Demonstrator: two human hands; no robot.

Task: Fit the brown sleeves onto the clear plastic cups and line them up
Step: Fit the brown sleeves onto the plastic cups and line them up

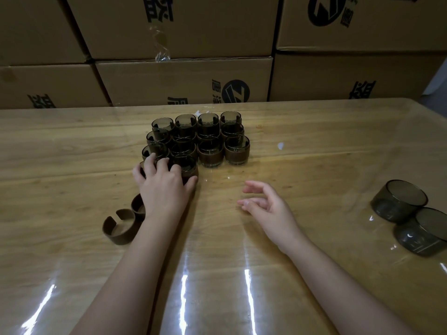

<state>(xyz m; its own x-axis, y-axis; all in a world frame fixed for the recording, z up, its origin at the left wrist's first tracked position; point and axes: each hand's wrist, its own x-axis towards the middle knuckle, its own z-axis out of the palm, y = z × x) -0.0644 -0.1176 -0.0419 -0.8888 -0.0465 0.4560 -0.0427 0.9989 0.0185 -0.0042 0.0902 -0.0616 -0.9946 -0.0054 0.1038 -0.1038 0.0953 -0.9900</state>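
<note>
- The left hand [164, 183] reaches forward over the table [314, 146], palm down, with its fingers curled over the rim of the nearest sleeved cup [185, 166] and its thumb pressed against that cup's brown side; it grips this cup at the front left corner of the group.
- The right hand [264, 204] hovers above the wood to the right, well apart from the cups, fingers loosely spread and slightly bent, holding nothing.
- The block of sleeved cups [205, 139] stands in tight rows at the middle of the table, cups touching one another (the left hand hides part of the front left ones, so their count cannot be told).
- Two loose brown sleeves [121, 227] lie on the table just left of the left wrist, open-ended rings standing on edge; the farther one is partly covered by the wrist.
- Two bare clear cups [399, 201] sit at the right edge, touching each other, well apart from the block.
- Stacked cardboard boxes [183, 78] with dark printing form a wall behind the table.
</note>
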